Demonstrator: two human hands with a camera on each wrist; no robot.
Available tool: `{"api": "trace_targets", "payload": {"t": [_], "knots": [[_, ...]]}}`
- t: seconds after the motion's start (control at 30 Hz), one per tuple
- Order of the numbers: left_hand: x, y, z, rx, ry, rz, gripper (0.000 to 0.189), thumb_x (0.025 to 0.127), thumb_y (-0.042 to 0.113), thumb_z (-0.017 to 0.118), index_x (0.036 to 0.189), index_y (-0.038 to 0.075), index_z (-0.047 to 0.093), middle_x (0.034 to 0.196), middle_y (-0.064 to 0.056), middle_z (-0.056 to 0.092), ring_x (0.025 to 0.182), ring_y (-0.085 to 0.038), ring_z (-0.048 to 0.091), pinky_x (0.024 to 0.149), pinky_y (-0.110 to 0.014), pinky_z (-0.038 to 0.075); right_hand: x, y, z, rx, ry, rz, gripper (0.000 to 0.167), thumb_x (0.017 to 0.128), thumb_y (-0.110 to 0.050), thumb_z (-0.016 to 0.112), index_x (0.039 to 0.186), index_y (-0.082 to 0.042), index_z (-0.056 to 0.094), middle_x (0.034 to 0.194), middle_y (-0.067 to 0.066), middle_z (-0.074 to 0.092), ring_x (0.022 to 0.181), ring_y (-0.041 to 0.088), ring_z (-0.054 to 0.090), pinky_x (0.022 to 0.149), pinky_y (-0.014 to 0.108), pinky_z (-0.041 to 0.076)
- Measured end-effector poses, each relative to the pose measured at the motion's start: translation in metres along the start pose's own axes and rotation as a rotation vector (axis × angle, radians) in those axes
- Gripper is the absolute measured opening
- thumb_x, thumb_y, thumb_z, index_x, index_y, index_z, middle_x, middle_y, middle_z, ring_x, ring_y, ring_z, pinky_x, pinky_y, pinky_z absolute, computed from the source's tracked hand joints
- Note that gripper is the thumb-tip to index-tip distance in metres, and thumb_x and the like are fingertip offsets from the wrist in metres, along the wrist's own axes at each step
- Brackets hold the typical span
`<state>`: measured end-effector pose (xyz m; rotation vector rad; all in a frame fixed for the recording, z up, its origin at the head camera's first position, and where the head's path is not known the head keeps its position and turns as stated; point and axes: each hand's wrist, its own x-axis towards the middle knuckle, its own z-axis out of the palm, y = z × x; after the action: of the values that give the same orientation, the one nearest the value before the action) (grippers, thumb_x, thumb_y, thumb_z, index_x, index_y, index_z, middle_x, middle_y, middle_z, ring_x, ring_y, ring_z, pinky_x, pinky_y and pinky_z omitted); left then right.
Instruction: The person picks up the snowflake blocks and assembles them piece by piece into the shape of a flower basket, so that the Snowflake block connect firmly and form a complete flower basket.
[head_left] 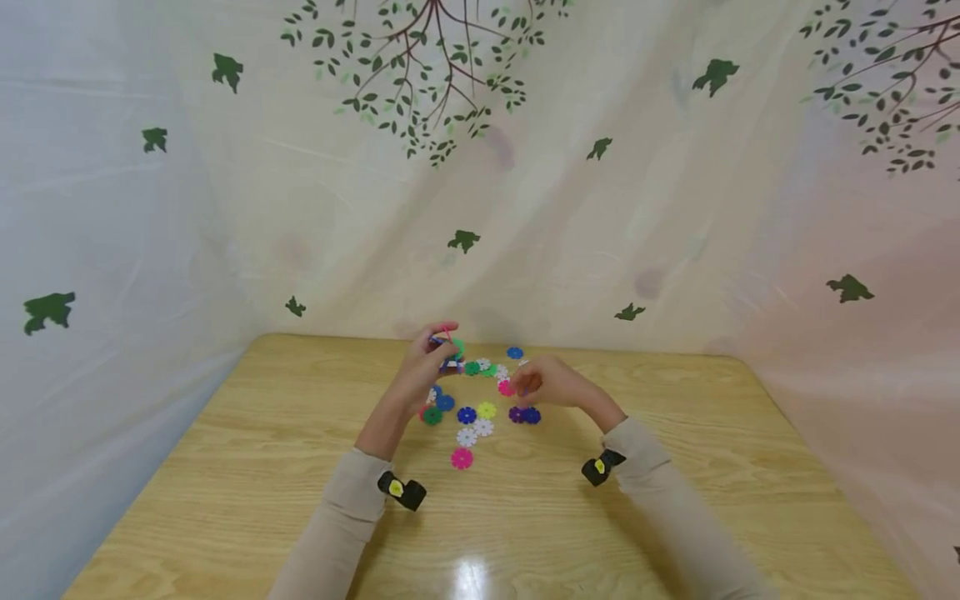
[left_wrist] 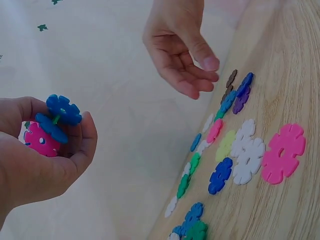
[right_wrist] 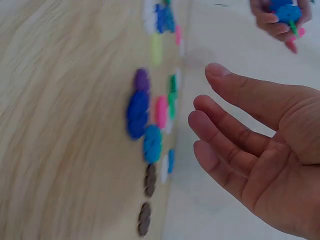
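Observation:
Several interlocking plastic flower discs, blue (left_wrist: 63,109), pink (left_wrist: 39,140) and green, are joined into a cluster that my left hand (head_left: 420,371) grips above the table. Fingers (left_wrist: 88,142) curl round this cluster in the left wrist view. My right hand (head_left: 553,383) hovers over the right side of the loose discs, its fingers (right_wrist: 235,127) loosely bent and nothing between them. Below it lie a purple disc (right_wrist: 141,80), a dark blue disc (right_wrist: 137,115), a light blue disc (right_wrist: 152,144) and brown discs (right_wrist: 150,180).
More loose discs lie flat on the wooden table (head_left: 675,500). Nearest me is a pink disc (head_left: 462,458), with white discs (head_left: 467,437) and a yellow disc (head_left: 487,410) behind it. A printed cloth (head_left: 540,250) hangs along the table's back edge.

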<state>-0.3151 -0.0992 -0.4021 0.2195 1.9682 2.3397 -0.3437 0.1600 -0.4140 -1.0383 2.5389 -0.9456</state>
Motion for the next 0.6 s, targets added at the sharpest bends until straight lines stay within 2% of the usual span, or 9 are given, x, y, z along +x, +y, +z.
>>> {"api": "trace_targets", "payload": {"t": [0.1,0.2,0.4,0.6], "knots": [[0.000,-0.001,-0.002,0.012,-0.022,-0.007,0.044,0.101,0.003,0.051,0.144,0.006,0.046,0.093,-0.003,0.052,0.087,-0.022,0.059,0.081,-0.031,0.057,-0.006,0.010,0.001,-0.009,-0.043,0.064,0.024,0.085,0.001,0.078,0.109,0.005,0.073,0.091,0.016,0.071,0.080,0.013,0.062,0.071,0.025,0.054],[0.000,-0.001,-0.004,0.014,-0.044,-0.009,0.043,0.101,0.003,0.050,0.144,0.004,0.046,0.093,-0.003,0.050,0.082,-0.019,0.057,0.076,-0.027,0.056,-0.011,0.019,0.003,-0.017,-0.053,0.091,0.023,0.083,0.001,0.080,0.106,0.003,0.074,0.087,0.013,0.070,0.077,0.012,0.060,0.069,0.024,0.052],[0.002,-0.001,-0.008,0.041,-0.092,-0.025,0.042,0.101,0.003,0.050,0.143,0.004,0.045,0.093,-0.003,0.048,0.079,-0.016,0.057,0.080,-0.031,0.057,-0.013,0.032,0.009,-0.046,-0.039,0.086,0.020,0.081,0.000,0.083,0.100,0.000,0.075,0.084,0.008,0.069,0.075,0.009,0.058,0.069,0.023,0.051],[0.004,-0.002,-0.012,0.084,-0.138,-0.064,0.040,0.101,0.003,0.052,0.141,0.005,0.047,0.095,-0.004,0.048,0.084,-0.020,0.055,0.080,-0.031,0.057,-0.013,0.038,0.011,-0.038,-0.034,0.089,0.021,0.079,0.000,0.085,0.095,-0.002,0.071,0.086,0.007,0.068,0.077,0.010,0.057,0.070,0.023,0.051]]}}
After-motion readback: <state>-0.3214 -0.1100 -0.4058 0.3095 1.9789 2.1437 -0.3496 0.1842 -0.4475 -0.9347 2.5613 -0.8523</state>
